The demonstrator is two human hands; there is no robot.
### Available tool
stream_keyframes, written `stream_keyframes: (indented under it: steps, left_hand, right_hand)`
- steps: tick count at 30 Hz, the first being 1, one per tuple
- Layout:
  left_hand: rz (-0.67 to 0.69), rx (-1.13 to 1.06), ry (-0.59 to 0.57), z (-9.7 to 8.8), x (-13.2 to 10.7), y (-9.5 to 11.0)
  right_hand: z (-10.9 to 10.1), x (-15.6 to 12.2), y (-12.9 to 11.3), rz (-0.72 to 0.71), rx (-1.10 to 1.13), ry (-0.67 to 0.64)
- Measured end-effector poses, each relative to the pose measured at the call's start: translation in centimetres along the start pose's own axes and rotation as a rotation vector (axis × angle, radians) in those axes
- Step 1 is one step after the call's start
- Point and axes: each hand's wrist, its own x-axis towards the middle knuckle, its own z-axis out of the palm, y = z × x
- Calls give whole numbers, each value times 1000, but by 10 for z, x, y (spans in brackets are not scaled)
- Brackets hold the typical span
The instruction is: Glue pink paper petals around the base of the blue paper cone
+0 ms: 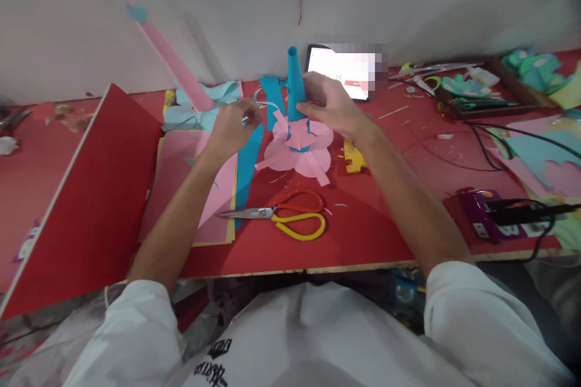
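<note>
A blue paper tube (295, 81) stands nearly upright at the middle of the table. My right hand (333, 103) grips it from the right, thumb low on its side. Around the tube's foot lies a pink paper flower (278, 154) with rounded petals and loose pink strips. To the left, my left hand (235, 126) has its fingers curled together. Close to its fingertips a thin pale strip (267, 103) curls toward the tube; whether the fingers hold it I cannot tell. Scissors (297, 216) with one red and one yellow handle lie in front of the flower.
Pink and yellow paper sheets (175, 175) lie left, beside a raised red panel (86, 211). Behind them, a pink paper tube (172, 63) rises from light-blue paper petals. A lit tablet (338, 72) leans on the wall. Right are a yellow object (354, 157), a dark tray (512, 106) and cables.
</note>
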Motion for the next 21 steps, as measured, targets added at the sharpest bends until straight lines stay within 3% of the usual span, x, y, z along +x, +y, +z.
stream_keyframes:
  steps: [5, 16, 21]
  left_hand:
    - [12, -18, 8, 3, -2, -2]
    - [46, -30, -36, 5, -2, 11]
    - [35, -1, -39, 1, -2, 13]
  right_hand:
    - [-5, -3, 2, 11, -92, -66]
    - [-1, -1, 2, 39, -217, 31]
    - [2, -2, 1, 57, -260, -60]
